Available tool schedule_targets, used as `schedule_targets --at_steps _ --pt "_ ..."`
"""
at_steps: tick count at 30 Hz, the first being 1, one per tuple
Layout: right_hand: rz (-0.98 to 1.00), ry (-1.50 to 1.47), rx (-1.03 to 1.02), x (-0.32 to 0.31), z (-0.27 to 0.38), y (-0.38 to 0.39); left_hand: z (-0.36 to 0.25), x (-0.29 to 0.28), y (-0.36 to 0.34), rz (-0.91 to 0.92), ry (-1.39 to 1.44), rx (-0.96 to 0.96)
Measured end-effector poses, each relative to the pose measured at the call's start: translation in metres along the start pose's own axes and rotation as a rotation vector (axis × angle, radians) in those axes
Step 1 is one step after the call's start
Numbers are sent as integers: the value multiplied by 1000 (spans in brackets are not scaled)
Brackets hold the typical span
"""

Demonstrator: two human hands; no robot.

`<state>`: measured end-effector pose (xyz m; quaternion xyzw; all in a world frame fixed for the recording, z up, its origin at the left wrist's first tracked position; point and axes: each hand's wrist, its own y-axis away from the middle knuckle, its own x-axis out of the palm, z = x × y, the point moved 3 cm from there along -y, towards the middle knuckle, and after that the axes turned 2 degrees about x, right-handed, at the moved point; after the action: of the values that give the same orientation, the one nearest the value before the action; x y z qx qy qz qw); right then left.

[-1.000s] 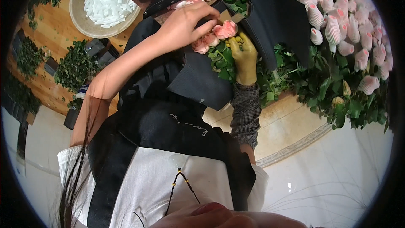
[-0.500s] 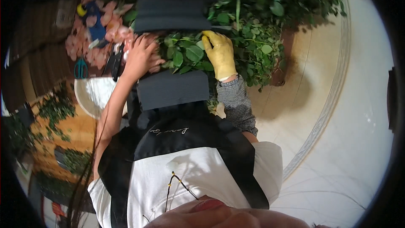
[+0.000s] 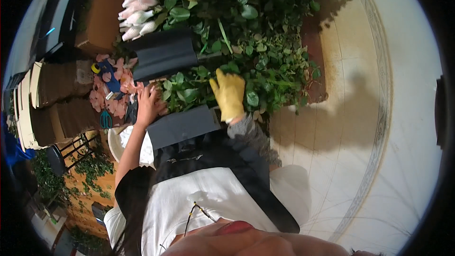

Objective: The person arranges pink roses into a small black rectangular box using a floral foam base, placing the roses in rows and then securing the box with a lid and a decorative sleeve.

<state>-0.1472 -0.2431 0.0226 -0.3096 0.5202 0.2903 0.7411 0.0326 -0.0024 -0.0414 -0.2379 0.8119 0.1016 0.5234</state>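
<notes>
A bunch of leafy green stems (image 3: 188, 94) lies between two dark grey ribbed sheets, a far one (image 3: 163, 56) and a near one (image 3: 181, 126) close to my apron. My bare left hand (image 3: 148, 105) rests at the left end of the bunch with its fingers stretched apart; some pinkish shapes beneath it are partly covered. On the right, my right hand (image 3: 229, 96) wears a yellow glove. It lies over the leaves with fingers extended and thumb apart. Whatever is under its palm is hidden.
Pink petals (image 3: 98, 98) litter the left side, with teal scissors (image 3: 106, 119), a yellow tape measure (image 3: 95, 68) and a dark blue item (image 3: 112, 83). A white tub (image 3: 113, 144) sits below. Net-wrapped pale pink flower heads (image 3: 137, 4) and piled foliage (image 3: 265, 23) are at the back.
The view has shifted, showing more of the far side. My left fingers have straightened and spread at the bunch's end. My gloved right hand stays on the leaves, its fingers now pointing more away from me.
</notes>
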Motion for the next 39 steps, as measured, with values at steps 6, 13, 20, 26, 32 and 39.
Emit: schedule_targets --at_steps 6,13,20,26,32,39 --pt "-31 -233 -17 62 -67 26 -26 6 -28 66 -15 113" --pt "66 -745 47 -59 -84 -54 -16 2 -19 32 3 102" --pt "-586 266 -49 -104 -160 -233 -22 16 -31 54 13 78" --pt "-345 177 60 -87 -127 -213 -13 9 -19 41 -7 102" --pt "-749 274 -199 -133 -114 -176 -15 10 -20 18 13 98" --pt "-636 196 -58 -158 -177 -101 0 9 -12 62 -27 1"
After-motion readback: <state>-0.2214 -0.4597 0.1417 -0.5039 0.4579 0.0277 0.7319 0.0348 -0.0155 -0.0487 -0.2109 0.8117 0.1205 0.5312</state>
